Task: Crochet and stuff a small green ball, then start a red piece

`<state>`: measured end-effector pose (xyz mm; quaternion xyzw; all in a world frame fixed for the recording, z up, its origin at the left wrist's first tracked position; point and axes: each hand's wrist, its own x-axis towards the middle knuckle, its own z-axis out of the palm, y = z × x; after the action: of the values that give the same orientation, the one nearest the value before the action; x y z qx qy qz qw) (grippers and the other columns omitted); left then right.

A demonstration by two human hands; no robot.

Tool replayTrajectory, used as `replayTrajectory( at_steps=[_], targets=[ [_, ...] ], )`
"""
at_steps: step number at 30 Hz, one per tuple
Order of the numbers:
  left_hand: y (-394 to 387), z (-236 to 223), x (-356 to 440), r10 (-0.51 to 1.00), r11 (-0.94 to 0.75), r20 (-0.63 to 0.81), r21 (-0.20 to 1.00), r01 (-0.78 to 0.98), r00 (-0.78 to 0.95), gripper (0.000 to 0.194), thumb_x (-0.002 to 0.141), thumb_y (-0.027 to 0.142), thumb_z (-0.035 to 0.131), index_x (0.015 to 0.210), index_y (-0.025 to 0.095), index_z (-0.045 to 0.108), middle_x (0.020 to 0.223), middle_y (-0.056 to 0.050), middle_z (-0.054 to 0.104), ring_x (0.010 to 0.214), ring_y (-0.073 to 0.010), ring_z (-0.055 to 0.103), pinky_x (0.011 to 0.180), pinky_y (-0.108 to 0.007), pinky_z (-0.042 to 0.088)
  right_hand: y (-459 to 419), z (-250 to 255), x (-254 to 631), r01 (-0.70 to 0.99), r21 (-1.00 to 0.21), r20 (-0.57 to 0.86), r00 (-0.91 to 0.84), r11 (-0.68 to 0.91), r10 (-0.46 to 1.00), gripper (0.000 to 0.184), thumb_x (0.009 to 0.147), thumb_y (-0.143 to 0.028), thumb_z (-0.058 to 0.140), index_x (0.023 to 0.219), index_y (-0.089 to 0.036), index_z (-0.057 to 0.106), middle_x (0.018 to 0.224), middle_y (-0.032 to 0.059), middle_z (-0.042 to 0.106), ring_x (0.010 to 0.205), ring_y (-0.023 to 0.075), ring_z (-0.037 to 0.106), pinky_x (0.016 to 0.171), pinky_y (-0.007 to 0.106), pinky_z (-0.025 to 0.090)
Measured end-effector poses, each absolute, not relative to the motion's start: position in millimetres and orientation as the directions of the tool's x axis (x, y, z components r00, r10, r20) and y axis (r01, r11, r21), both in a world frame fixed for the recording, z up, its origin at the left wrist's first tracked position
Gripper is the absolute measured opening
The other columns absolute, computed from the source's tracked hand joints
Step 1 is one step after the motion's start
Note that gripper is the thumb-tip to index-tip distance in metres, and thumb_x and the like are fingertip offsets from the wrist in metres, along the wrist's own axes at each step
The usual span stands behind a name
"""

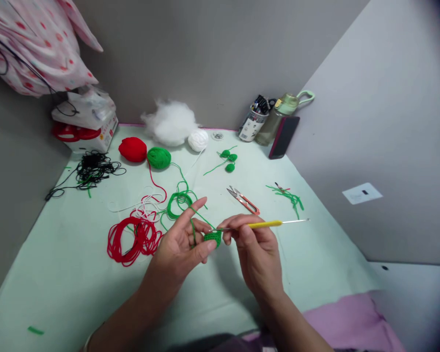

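Observation:
Between thumb and fingers, my left hand pinches a small green crochet piece. Its index finger is raised, with a strand of green yarn running over it down to the piece. My right hand is closed around a crochet hook with a yellow handle; its left tip meets the top edge of the piece, and the other metal end points right. Loose green yarn loops lie just beyond my left hand and lead back to a green yarn ball.
Thread snips lie beyond my right hand, with small green crocheted pieces behind. Red yarn loops are at left. A red ball, white stuffing, pen holder, bottle and phone line the back.

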<state>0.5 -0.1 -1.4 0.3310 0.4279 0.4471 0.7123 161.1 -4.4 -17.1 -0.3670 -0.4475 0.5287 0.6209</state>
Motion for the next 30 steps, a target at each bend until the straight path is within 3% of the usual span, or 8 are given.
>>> replayTrajectory(
  at_steps=[7, 10, 14, 17, 22, 30],
  targets=[
    [-0.1, -0.2, -2.9, 0.916, 0.394, -0.329, 0.847, -0.357, 0.231, 0.073, 0.081, 0.02, 0.08, 0.149, 0.025, 0.054, 0.092, 0.0, 0.059, 0.078, -0.0122, 0.051, 0.069, -0.023, 0.045, -2.6, -10.7, 166.1, -0.295, -0.943, 0.167, -0.013, 0.155, 0.986, 0.021, 0.105, -0.034, 0.059, 0.094, -0.023, 0.072, 0.089, 0.0037, 0.077, 0.071, 0.0146, 0.067, 0.07, 0.029, 0.056],
    [0.3, 1.1, -3.3, 0.918, 0.39, -0.328, 0.85, -0.353, 0.225, 0.071, 0.082, 0.02, 0.08, 0.148, 0.025, 0.056, 0.09, 0.001, 0.059, 0.081, -0.0128, 0.052, 0.074, -0.024, 0.045, -7.7, -8.8, 167.6, -0.094, -0.95, 0.299, 0.011, 0.299, 0.954, 0.02, 0.106, -0.028, 0.055, 0.101, -0.026, 0.074, 0.095, 0.0041, 0.077, 0.077, 0.0165, 0.069, 0.073, 0.032, 0.057],
    [2.1, 2.9, -2.1, 0.909, 0.406, -0.331, 0.842, -0.356, 0.253, 0.077, 0.082, 0.022, 0.081, 0.152, 0.024, 0.05, 0.089, 0.002, 0.058, 0.072, -0.0109, 0.047, 0.064, -0.023, 0.042, -17.5, -8.7, 166.0, 0.226, -0.8, 0.563, -0.033, 0.555, 0.826, 0.026, 0.103, -0.015, 0.056, 0.113, -0.027, 0.077, 0.107, 0.0089, 0.079, 0.097, 0.0226, 0.074, 0.079, 0.037, 0.059],
    [2.8, 3.1, -2.4, 0.907, 0.41, -0.33, 0.836, -0.366, 0.263, 0.08, 0.082, 0.024, 0.081, 0.154, 0.023, 0.046, 0.088, 0.002, 0.058, 0.07, -0.0109, 0.047, 0.06, -0.022, 0.04, -17.6, -9.3, 165.2, 0.174, -0.811, 0.56, -0.045, 0.558, 0.827, 0.026, 0.103, -0.016, 0.057, 0.115, -0.028, 0.077, 0.109, 0.0086, 0.08, 0.098, 0.0227, 0.074, 0.08, 0.037, 0.06],
    [2.6, 2.1, -4.1, 0.907, 0.405, -0.325, 0.845, -0.348, 0.267, 0.08, 0.081, 0.024, 0.081, 0.153, 0.021, 0.047, 0.088, 0.001, 0.059, 0.073, -0.0116, 0.048, 0.064, -0.023, 0.042, -7.8, -7.5, 167.7, -0.107, -0.919, 0.381, 0.001, 0.378, 0.925, 0.018, 0.105, -0.028, 0.057, 0.102, -0.024, 0.075, 0.096, 0.0062, 0.079, 0.076, 0.018, 0.07, 0.069, 0.034, 0.059],
    [1.1, 6.9, -5.8, 0.935, 0.342, -0.302, 0.908, -0.242, 0.187, 0.066, 0.081, 0.021, 0.079, 0.143, 0.027, 0.059, 0.09, 0.002, 0.057, 0.083, -0.0147, 0.054, 0.081, -0.027, 0.047, -9.8, -0.2, 170.6, 0.004, -0.911, 0.41, -0.09, 0.412, 0.908, 0.019, 0.105, -0.024, 0.056, 0.103, -0.024, 0.074, 0.095, 0.0061, 0.076, 0.085, 0.0203, 0.071, 0.076, 0.037, 0.058]
  ],
)
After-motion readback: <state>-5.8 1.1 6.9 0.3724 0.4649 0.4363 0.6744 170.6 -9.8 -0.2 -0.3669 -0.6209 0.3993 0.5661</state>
